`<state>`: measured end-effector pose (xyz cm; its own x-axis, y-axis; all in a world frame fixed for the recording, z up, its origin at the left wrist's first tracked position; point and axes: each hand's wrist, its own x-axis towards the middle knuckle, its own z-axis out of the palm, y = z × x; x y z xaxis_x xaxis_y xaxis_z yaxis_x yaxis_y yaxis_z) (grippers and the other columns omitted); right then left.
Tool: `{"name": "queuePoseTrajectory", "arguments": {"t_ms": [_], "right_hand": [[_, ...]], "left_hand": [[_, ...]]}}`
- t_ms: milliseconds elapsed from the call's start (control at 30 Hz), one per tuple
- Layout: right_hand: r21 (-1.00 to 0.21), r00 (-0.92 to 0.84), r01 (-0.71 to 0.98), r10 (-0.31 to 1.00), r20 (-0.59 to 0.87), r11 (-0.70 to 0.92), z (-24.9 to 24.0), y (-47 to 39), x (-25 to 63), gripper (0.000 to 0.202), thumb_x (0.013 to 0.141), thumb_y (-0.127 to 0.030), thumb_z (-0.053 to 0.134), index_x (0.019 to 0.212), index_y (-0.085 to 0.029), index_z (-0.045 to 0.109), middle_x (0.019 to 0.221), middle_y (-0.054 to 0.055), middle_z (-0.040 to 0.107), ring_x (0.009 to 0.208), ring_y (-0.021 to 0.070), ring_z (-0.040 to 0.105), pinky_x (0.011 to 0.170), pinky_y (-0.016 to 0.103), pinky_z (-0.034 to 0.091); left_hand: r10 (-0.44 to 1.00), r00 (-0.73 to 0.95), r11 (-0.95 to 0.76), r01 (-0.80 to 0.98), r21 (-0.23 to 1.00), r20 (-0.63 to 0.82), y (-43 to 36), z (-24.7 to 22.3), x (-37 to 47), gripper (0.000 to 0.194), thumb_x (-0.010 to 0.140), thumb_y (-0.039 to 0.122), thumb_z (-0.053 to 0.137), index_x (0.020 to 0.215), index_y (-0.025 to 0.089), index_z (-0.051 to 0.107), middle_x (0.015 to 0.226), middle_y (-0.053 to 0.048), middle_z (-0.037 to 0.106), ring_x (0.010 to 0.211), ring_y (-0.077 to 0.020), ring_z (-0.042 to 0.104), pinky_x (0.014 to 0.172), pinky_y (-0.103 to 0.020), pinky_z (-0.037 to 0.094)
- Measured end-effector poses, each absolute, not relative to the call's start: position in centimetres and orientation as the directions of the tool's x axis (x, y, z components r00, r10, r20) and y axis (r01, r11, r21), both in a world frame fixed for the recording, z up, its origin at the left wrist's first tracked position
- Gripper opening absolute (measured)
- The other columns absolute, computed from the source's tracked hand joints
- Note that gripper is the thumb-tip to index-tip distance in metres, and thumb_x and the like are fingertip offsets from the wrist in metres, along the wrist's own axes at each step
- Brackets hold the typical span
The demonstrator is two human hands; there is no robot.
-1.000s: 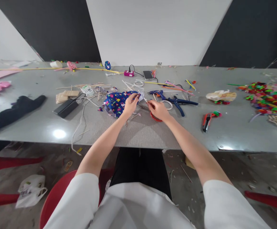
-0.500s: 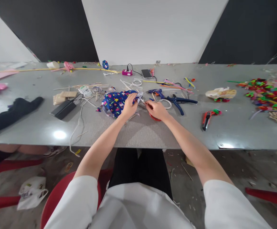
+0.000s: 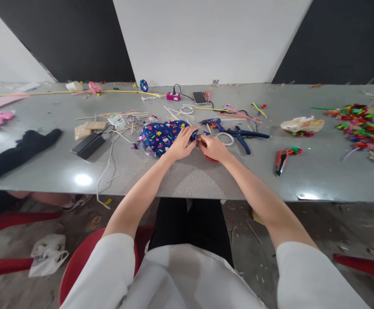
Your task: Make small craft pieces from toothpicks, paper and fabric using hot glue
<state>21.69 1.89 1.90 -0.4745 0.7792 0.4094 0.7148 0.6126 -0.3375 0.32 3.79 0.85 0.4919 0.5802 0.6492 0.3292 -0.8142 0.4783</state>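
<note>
A blue fabric with a colourful print (image 3: 159, 136) lies bunched on the table, its pale underside showing at the lower left edge. My left hand (image 3: 184, 145) is closed over its right end, fingers on top and thumb underneath. Close beside it, my right hand (image 3: 212, 148) pinches the same end with bent fingers; the fingertips of both hands nearly meet, and the exact grip is partly hidden. Under my right hand shows part of a red object (image 3: 211, 159). Just beyond lie a blue glue gun (image 3: 215, 123) and a white ring (image 3: 226, 138).
Blue-handled cutters (image 3: 245, 136) lie right of my hands, a red utility knife (image 3: 282, 161) farther right. On the left are a black adapter (image 3: 88, 146) with a white cable (image 3: 110, 161) and a dark cloth (image 3: 22, 150). A phone (image 3: 200, 98) lies behind.
My left hand has shifted right along the fabric, closer to my right hand. The pale fabric end that stuck up between my hands is now covered, and blue print shows there.
</note>
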Motion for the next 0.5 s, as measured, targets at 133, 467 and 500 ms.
{"name": "queuePoseTrajectory", "arguments": {"t_ms": [133,467,500], "right_hand": [[-0.343,-0.473,0.714,0.783,0.404,0.61,1.8,2.0,21.8,0.034,0.103,-0.032,0.052,0.129,-0.021,0.069,0.093,0.009,0.08,0.081,0.0272,0.074,0.074,0.034,0.048],[-0.399,-0.446,0.699,0.798,0.406,0.594,1.7,1.9,21.3,0.029,0.106,-0.033,0.051,0.13,-0.023,0.065,0.084,0.004,0.079,0.077,0.0244,0.074,0.076,0.033,0.049],[-0.397,-0.446,0.697,0.795,0.411,0.597,1.6,1.9,21.3,0.029,0.106,-0.033,0.051,0.13,-0.023,0.064,0.085,0.004,0.079,0.077,0.0244,0.074,0.077,0.033,0.05]], "left_hand": [[0.57,0.469,-0.821,0.355,0.447,0.675,3.0,1.5,0.4,0.065,0.101,0.031,0.059,0.162,0.026,0.036,0.157,-0.018,0.049,0.151,-0.0329,0.045,0.126,-0.056,0.037],[0.609,0.19,-0.767,0.387,0.511,0.77,3.8,0.7,0.4,0.038,0.104,0.038,0.062,0.139,0.024,0.059,0.133,-0.015,0.06,0.125,-0.0267,0.062,0.108,-0.047,0.055],[0.597,0.182,-0.772,0.394,0.498,0.781,3.7,0.8,0.3,0.029,0.105,0.038,0.061,0.13,0.024,0.066,0.131,-0.014,0.06,0.125,-0.0264,0.062,0.108,-0.048,0.054]]}}
